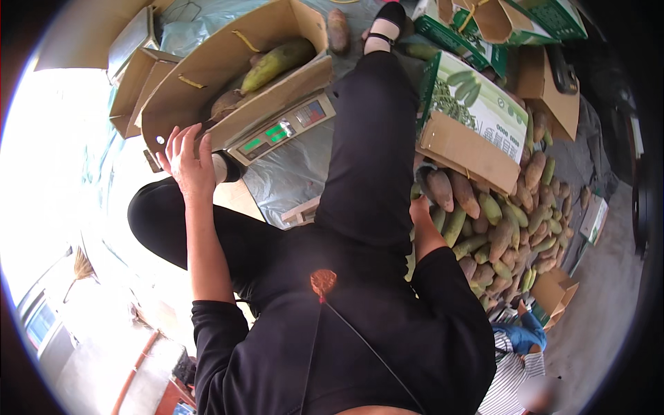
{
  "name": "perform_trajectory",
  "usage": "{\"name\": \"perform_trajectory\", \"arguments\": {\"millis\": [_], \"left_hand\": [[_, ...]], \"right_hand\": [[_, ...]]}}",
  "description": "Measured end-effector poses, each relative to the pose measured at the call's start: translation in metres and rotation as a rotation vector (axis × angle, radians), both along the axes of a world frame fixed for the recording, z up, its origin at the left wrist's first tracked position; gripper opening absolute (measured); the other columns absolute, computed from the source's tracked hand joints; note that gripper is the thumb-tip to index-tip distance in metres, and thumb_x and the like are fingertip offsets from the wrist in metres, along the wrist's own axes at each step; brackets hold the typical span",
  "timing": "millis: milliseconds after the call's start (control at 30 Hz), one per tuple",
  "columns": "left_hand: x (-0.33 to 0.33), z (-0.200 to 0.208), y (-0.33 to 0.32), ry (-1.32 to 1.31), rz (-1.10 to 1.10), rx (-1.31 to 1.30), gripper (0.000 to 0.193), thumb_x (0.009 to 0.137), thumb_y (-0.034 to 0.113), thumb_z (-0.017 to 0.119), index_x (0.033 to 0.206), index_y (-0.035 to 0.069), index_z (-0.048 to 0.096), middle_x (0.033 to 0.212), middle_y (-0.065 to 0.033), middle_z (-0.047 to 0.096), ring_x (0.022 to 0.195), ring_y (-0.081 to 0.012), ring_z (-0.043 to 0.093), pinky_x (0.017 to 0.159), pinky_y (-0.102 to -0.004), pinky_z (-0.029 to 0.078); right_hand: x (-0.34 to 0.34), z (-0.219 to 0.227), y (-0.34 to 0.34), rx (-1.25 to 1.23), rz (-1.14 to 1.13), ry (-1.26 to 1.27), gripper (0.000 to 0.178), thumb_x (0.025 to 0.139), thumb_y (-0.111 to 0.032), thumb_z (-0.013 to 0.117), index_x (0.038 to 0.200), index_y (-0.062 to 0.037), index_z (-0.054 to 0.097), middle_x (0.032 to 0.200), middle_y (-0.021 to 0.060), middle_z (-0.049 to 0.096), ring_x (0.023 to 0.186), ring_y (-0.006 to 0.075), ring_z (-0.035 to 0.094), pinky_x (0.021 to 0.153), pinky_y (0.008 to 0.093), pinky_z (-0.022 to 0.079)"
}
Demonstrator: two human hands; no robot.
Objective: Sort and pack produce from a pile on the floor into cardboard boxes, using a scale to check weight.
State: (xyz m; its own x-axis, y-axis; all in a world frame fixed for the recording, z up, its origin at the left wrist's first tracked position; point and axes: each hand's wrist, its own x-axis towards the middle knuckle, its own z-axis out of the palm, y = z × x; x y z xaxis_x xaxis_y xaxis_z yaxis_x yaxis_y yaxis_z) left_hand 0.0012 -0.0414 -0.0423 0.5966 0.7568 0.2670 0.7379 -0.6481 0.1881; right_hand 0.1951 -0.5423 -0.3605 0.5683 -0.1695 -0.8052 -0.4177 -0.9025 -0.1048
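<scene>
My left hand (188,160) is at the near left corner of an open cardboard box (270,95). Its fingers are spread and nothing is in them. Inside the box lies a large green radish (278,63), with a brownish one (226,105) beside it. Under the box sits a scale (285,128) with lit green displays. My right hand (419,209) is down beside my right leg, at the near edge of a heap of green and soil-brown radishes (503,238). My leg and sleeve hide most of its fingers, and a bit of green shows just above them.
A green and white printed carton (477,114) with a brown flap stands over the heap's far side. More open cartons (484,28) are beyond it. One radish (338,31) lies by my right shoe (386,26). Another person (515,360) is at the lower right.
</scene>
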Motion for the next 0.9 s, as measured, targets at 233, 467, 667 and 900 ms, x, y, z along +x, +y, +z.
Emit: {"name": "perform_trajectory", "arguments": {"millis": [233, 467, 667, 900], "left_hand": [[-0.009, 0.009, 0.002, -0.093, 0.060, -0.015, 0.023, 0.088, 0.029, 0.060, 0.107, 0.017, 0.064, 0.113, 0.0002, 0.061, 0.124, -0.0236, 0.044, 0.108, -0.0544, 0.013], [0.001, 0.009, 0.002, -0.133, 0.081, -0.066, 0.022, 0.088, 0.030, 0.060, 0.104, 0.016, 0.065, 0.110, 0.0007, 0.061, 0.123, -0.0228, 0.045, 0.108, -0.0568, 0.014], [-0.005, 0.010, 0.003, -0.184, 0.089, -0.072, 0.021, 0.087, 0.029, 0.061, 0.102, 0.015, 0.066, 0.110, 0.0002, 0.061, 0.123, -0.0234, 0.045, 0.108, -0.0585, 0.013], [-0.003, 0.014, 0.004, -0.233, 0.088, -0.093, 0.020, 0.086, 0.029, 0.061, 0.100, 0.015, 0.067, 0.109, 0.0001, 0.062, 0.122, -0.0234, 0.045, 0.107, -0.0591, 0.013]], "right_hand": [[-0.020, 0.074, 0.031, 0.144, -0.039, -0.170, 0.072, 0.060, -0.015, 0.078, 0.120, 0.0029, 0.043, 0.118, 0.0213, 0.053, 0.110, 0.0400, 0.052, 0.089, 0.0428, 0.044], [0.011, 0.111, 0.000, 0.489, 0.026, -0.492, 0.061, 0.064, -0.008, 0.077, 0.114, -0.0005, 0.043, 0.106, 0.0135, 0.056, 0.099, 0.0247, 0.054, 0.083, 0.0360, 0.044], [0.072, 0.294, 0.092, 0.588, 0.285, -0.663, 0.055, 0.068, -0.009, 0.074, 0.116, 0.0009, 0.048, 0.109, 0.0127, 0.058, 0.101, 0.0231, 0.055, 0.089, 0.0352, 0.043], [0.104, 0.444, 0.228, 0.943, 0.665, -1.094, 0.059, 0.069, -0.005, 0.073, 0.123, -0.0029, 0.051, 0.113, 0.0114, 0.058, 0.104, 0.0223, 0.055, 0.094, 0.0359, 0.041]]}}
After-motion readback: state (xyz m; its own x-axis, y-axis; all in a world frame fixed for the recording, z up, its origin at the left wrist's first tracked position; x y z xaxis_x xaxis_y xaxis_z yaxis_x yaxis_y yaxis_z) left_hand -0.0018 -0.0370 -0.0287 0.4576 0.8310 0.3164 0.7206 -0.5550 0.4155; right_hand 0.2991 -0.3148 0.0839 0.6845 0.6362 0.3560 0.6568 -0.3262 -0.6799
